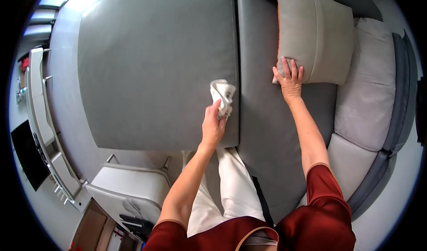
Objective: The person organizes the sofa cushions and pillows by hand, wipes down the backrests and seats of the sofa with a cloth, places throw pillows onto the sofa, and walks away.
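My left hand (214,124) is closed around a crumpled white cloth (222,95) with some dark marks on it. It is over the right edge of the wide grey sofa seat (155,68), close to the seam; whether the cloth touches the seat I cannot tell. My right hand (290,80) lies with fingers spread on the lower left corner of a beige cushion (331,37) with orange piping. Under that cushion is a narrower grey seat section (284,131).
Light grey back cushions (367,86) line the right side. A white side table (129,184) with metal legs stands at lower left, near my legs. Along the left wall are a long white cabinet (42,100) and a black screen (29,155).
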Action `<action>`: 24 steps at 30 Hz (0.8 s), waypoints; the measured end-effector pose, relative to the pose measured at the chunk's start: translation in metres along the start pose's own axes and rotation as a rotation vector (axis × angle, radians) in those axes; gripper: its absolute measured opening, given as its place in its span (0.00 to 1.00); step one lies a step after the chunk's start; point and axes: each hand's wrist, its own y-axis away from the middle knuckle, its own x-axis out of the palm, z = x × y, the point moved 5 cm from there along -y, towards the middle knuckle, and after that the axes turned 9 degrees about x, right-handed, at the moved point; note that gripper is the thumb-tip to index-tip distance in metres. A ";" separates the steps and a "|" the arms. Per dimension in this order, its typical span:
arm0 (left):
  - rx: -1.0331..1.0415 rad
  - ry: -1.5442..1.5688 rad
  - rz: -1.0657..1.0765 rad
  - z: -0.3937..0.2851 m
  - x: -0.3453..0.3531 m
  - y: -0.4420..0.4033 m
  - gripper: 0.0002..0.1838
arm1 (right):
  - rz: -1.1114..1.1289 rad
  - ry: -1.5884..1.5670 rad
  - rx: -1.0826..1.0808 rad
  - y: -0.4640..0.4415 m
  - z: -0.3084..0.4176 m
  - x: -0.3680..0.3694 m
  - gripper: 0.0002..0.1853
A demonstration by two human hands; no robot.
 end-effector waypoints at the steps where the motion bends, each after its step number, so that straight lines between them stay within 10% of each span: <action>1: -0.068 0.003 0.116 0.006 0.003 0.007 0.27 | -0.068 -0.094 -0.031 -0.001 -0.003 0.000 0.18; 6: -0.184 0.209 0.152 0.045 0.008 0.011 0.26 | -0.154 -0.402 0.007 -0.020 -0.040 -0.098 0.05; 12: -0.228 0.081 0.184 0.051 0.009 -0.001 0.24 | -0.472 -0.536 0.597 -0.013 -0.216 -0.234 0.12; 20: -0.233 0.159 0.187 0.056 0.010 0.004 0.21 | -0.376 -0.737 1.210 0.184 -0.466 -0.067 0.14; 23: -0.165 0.293 0.123 0.053 0.010 0.007 0.21 | -0.332 -1.007 1.483 0.150 -0.415 -0.089 0.21; 24: -0.114 0.242 0.088 0.058 0.010 0.009 0.21 | -0.318 -0.642 1.405 0.135 -0.415 -0.092 0.23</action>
